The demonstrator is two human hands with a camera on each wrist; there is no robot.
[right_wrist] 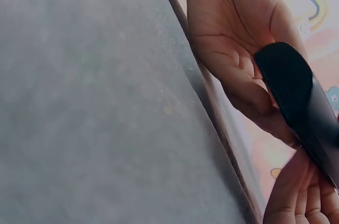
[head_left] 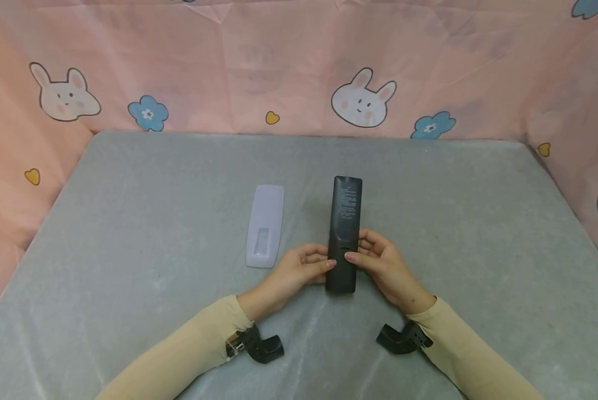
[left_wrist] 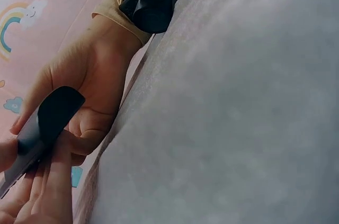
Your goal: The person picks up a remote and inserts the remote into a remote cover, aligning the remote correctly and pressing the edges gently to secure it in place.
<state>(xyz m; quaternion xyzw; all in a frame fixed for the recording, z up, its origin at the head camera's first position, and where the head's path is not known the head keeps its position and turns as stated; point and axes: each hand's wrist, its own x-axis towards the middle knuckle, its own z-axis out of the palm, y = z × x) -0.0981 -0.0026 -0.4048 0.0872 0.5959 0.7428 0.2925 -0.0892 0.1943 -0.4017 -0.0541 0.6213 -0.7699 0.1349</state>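
Note:
A black remote control (head_left: 347, 216) is held between both hands, its back toward the head camera. Small pale printed text covers its upper half, and a small notch shows lower down. My left hand (head_left: 296, 272) grips its lower left side, thumb on the back and fingers underneath. From the right, my right hand (head_left: 391, 272) pinches it, thumb near the notch and fingers behind the edge. In the left wrist view the remote (left_wrist: 45, 123) appears raised and tilted; the right wrist view shows its dark end (right_wrist: 288, 75). The remote partly hides the fingers of both hands.
A pale lavender, long rounded object (head_left: 271, 208) with a small rectangular recess lies on the grey cloth-covered table (head_left: 154, 233), left of the remote. Pink printed curtains (head_left: 279, 66) stand along the back and sides. Black camera mounts (head_left: 403, 339) sit on both wrists.

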